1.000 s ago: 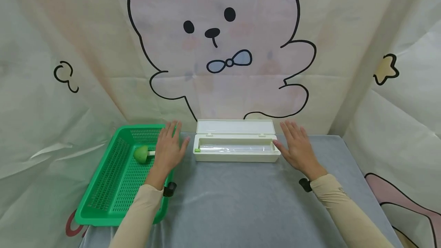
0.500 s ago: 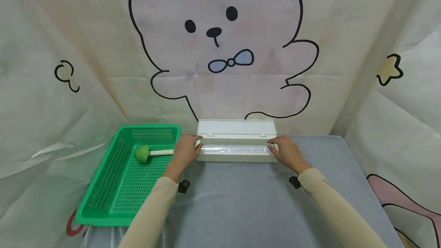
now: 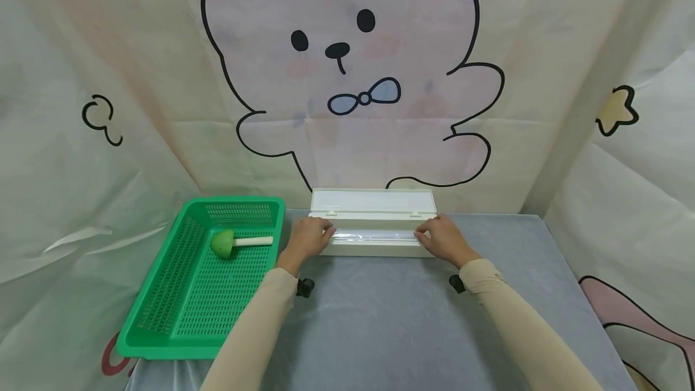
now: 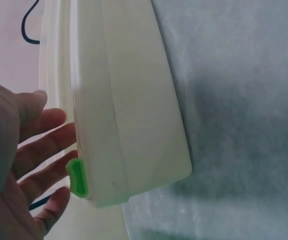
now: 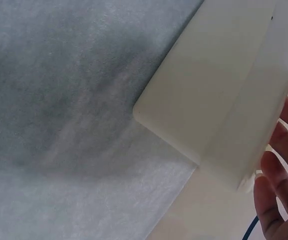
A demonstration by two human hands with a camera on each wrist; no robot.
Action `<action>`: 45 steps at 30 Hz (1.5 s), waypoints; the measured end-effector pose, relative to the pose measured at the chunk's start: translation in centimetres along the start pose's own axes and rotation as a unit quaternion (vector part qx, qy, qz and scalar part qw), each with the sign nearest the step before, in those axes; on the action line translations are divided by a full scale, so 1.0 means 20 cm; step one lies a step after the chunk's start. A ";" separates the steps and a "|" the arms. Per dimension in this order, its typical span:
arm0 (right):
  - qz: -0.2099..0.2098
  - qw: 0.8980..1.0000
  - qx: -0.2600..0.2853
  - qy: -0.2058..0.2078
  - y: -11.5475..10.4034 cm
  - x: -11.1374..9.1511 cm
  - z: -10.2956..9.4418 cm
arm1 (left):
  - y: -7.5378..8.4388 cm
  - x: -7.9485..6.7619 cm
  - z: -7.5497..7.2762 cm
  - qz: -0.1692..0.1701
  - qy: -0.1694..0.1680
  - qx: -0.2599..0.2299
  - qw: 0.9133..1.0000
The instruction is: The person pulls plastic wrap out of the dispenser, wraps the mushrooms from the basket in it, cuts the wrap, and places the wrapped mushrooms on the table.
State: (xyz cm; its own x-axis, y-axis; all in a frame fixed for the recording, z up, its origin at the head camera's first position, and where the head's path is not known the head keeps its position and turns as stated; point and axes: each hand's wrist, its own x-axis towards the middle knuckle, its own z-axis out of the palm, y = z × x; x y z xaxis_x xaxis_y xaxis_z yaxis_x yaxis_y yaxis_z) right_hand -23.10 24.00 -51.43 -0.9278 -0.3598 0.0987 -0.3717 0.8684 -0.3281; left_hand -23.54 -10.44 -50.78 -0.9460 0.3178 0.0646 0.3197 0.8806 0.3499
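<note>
A white cling film dispenser box (image 3: 374,250) stands at the back of the table with its lid (image 3: 373,201) raised. Clear film (image 3: 374,236) shows across its opening. My left hand (image 3: 308,239) is over the box's left end; the left wrist view shows loosely bent fingers beside the rim and a green slider (image 4: 77,178), thumb apart from them. At the other end, my right hand (image 3: 445,239) has its thumb and fingertips at the film's right end. Loosely bent fingers (image 5: 287,142) also appear along the rim in the right wrist view. Both hands hide the box's ends.
Left of the box, a green perforated basket (image 3: 201,350) stands on the grey tablecloth (image 3: 374,324). Inside lies a tool with a rounded green head (image 3: 222,244) and white handle. A fabric backdrop (image 3: 336,137) with a bear drawing hangs right behind the box.
Both hands have come inward, from spread beside the box to over its two ends, with fingers now bent more at the opening. The box and basket stay in place.
</note>
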 end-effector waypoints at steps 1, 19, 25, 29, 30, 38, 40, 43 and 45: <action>0.001 1.000 -0.001 -0.004 0.00 0.00 0.00 | 0.00 0.01 0.01 -0.005 -0.008 -0.002 1.000; 0.063 0.996 0.024 -0.063 -0.01 0.06 0.01 | 0.03 0.06 0.05 -0.043 -0.053 0.005 0.998; 0.103 0.990 0.042 -0.089 -0.04 0.10 -0.01 | 0.04 0.10 0.04 -0.059 -0.068 0.032 0.995; 0.114 0.989 0.032 -0.093 -0.05 0.12 -0.01 | 0.04 0.12 0.05 -0.061 -0.087 0.051 0.993; 0.118 0.988 0.030 -0.093 -0.05 0.13 -0.01 | 0.04 0.12 0.05 -0.063 -0.087 0.052 0.993; 0.106 0.991 -0.046 -0.073 -0.06 0.18 0.01 | 0.07 0.13 0.04 -0.104 -0.081 0.026 0.991; 0.100 0.990 -0.072 -0.068 -0.06 0.19 0.01 | 0.08 0.14 0.04 -0.109 -0.080 0.030 0.990; 0.097 0.989 -0.095 -0.067 -0.06 0.19 0.02 | 0.08 0.14 0.04 -0.112 -0.082 0.037 0.990; 0.092 0.988 -0.105 -0.064 -0.06 0.19 0.03 | 0.08 0.14 0.04 -0.112 -0.082 0.039 0.990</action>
State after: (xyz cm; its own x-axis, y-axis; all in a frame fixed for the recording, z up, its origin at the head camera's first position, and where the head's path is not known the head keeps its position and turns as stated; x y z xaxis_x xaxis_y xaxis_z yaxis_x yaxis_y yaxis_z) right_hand -26.22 21.38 -51.22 -0.9735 -0.2181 -0.0688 -0.2083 0.9698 -0.1268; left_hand -25.61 -7.79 -50.75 -0.9741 0.1594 -0.1607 0.1132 0.9579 0.2638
